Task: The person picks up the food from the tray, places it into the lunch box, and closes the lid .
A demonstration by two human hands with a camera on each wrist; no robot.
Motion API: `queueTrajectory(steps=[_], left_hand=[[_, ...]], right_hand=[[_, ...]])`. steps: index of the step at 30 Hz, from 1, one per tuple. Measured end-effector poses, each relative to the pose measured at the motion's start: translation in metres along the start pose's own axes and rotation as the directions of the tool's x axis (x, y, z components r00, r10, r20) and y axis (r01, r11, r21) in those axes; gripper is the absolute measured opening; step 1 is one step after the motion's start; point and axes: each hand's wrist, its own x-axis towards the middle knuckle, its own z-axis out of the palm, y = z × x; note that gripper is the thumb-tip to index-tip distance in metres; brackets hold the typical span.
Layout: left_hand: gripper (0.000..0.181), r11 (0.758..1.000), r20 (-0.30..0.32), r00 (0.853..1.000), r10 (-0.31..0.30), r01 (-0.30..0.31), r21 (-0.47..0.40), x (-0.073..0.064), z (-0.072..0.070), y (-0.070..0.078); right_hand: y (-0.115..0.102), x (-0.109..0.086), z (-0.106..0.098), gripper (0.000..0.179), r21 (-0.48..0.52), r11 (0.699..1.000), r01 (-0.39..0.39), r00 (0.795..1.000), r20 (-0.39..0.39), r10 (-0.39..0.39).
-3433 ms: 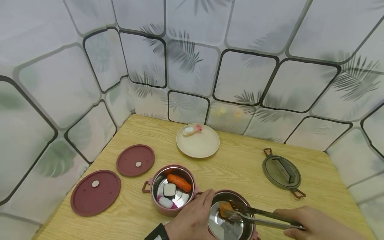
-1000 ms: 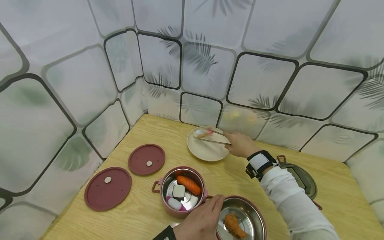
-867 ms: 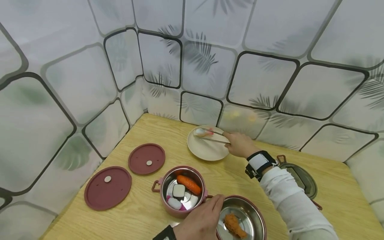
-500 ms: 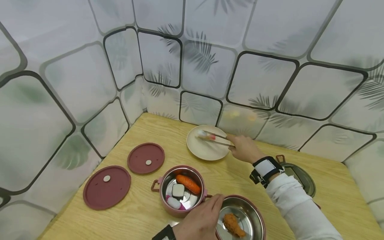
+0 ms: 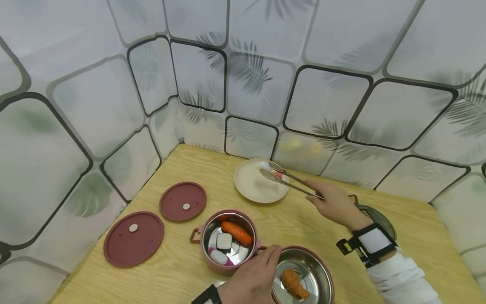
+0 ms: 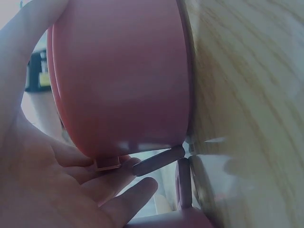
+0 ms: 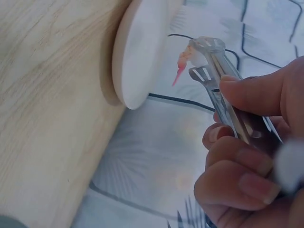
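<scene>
My right hand [image 5: 338, 204] grips metal tongs [image 5: 272, 176] over the cream plate [image 5: 256, 192] at the back. Pinched in their tips is a shrimp sushi [image 7: 183, 60], white and orange with a pink tail, raised off the plate in the right wrist view. My left hand [image 5: 252, 276] holds the side of the right pink pot [image 5: 329, 274]; in the left wrist view its thumb and fingers spread round the wall [image 6: 123, 80], fingertips by the handle [image 6: 159, 160]. Inside that pot lies a fried drumstick [image 5: 294, 283].
Left of my left hand stands a second pink pot [image 5: 208, 223] with an orange sausage-shaped piece [image 5: 236, 233], a white block [image 5: 224, 241] and a white-and-magenta piece [image 5: 218, 256]. Two maroon lids [image 5: 174, 200] lie farther left. A dark green pan [image 5: 385, 219] sits behind my right forearm.
The tongs left the drumstick in the right pot, reached the plate and closed on the shrimp sushi. It has now shifted up and right, toward me. My left hand stays at the pot.
</scene>
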Motion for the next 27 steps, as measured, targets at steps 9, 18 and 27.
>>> queueTrajectory(steps=[9, 18, 27], left_hand=[[0.115, 1.000, 0.012, 1.000, -0.025, 0.026, -0.011, 0.000, 0.002, 0.001], [0.118, 1.000, -0.024, 1.000, -0.009, 0.009, 0.001, -0.001, 0.000, 0.001], [0.118, 1.000, -0.019, 1.000, -0.005, 0.005, -0.017, 0.000, -0.002, 0.003]], right_hand=[[-0.013, -0.068, -0.041, 0.046, 0.024, 0.996, -0.083, 0.995, -0.048, 0.084], [-0.030, -0.122, -0.064, 0.048, 0.116, 0.984, -0.133, 0.990, -0.036, 0.138], [-0.034, -0.174, -0.082, 0.047, 0.025, 0.985, -0.172, 0.984, 0.048, 0.171]])
